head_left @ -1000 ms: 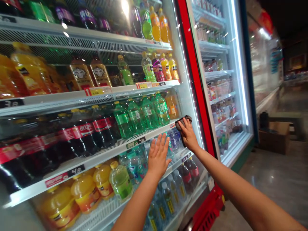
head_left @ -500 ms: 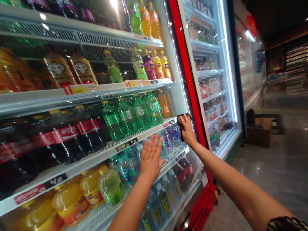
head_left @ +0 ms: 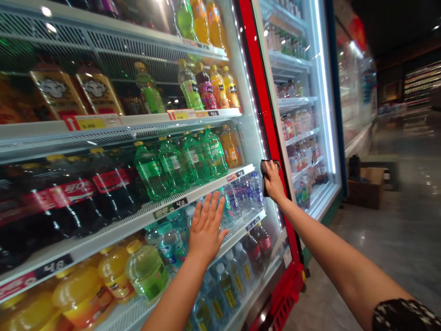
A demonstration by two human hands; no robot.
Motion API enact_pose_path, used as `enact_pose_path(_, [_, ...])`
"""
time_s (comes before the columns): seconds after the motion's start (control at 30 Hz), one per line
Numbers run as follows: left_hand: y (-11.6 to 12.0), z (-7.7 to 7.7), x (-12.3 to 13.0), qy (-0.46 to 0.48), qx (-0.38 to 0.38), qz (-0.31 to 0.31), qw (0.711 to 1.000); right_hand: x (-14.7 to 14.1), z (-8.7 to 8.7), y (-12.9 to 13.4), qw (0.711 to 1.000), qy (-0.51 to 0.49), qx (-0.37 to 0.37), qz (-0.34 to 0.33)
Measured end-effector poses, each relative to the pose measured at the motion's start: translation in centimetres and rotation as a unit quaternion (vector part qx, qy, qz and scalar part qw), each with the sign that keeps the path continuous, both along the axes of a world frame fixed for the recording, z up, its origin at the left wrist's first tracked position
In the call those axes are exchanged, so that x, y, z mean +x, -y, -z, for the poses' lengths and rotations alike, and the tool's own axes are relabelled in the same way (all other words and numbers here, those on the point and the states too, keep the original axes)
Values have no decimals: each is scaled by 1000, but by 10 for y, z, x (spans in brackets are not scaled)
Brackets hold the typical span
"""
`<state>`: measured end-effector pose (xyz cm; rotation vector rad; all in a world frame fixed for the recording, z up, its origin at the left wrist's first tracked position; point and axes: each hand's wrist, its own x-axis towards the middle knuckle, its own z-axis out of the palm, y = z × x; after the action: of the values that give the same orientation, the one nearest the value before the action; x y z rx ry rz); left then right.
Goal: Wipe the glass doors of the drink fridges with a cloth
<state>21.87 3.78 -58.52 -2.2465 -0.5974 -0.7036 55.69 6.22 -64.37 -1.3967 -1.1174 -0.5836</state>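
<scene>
A dark cloth [head_left: 264, 170] is held against a red-framed cooler door [head_left: 257, 69] under the right hand's [head_left: 274, 183] fingers; the left hand [head_left: 206, 230] is opened flat, nothing grasped.

My right hand [head_left: 274, 183] covers much of the dark cloth [head_left: 264, 168], and I can't tell whether its fingers grip it. My left hand [head_left: 206, 226] hides parts of the bottles [head_left: 171, 243] behind it; its palm is out of sight. My left forearm [head_left: 175, 292] and right sleeve [head_left: 403, 315] are cut off below. Toward their shelf's [head_left: 113, 240] left end the colas [head_left: 72, 193] blur and get cut off. The orange sodas [head_left: 216, 20] on the highest visible shelf lose their tops. Next door, the goods [head_left: 299, 123] are too small to name.
</scene>
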Motion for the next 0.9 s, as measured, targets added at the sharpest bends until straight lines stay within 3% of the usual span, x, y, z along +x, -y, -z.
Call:
enact_pose_path(0.13, [-1,-1,1,3,0,9,1000,-9,46,5,999,-42,-10,27])
enact_pose_path(0.2, [-1,-1,2,3,2,10,1000,-16,53,9,998,-43,-15,31])
enact_pose_path(0.27, [-1,-1,2,3,6,10,1000,-15,37,11,999,-10,-24,26])
enact_pose_path(0.37, [-1,-1,2,5,12,11,1000,1,-4,9,996,78,-36,30])
enact_pose_path(0.43, [-2,0,2,7,15,12,1000,10,-17,7,995,83,-35,50])
enact_pose_path(0.5, [-2,0,3,8,18,12,1000,11,-5,7,997,23,-24,69])
enact_pose_path(0.63, [-2,0,3,5,23,14,1000,-3,54,8,991,-102,-5,85])
enact_pose_path(0.7, [-2,0,3,4,23,15,1000,-2,62,7,990,-111,-4,83])
enact_pose_path(0.9, [-3,0,3,5,10,17,1000,37,-2,-12,995,-75,1,68])
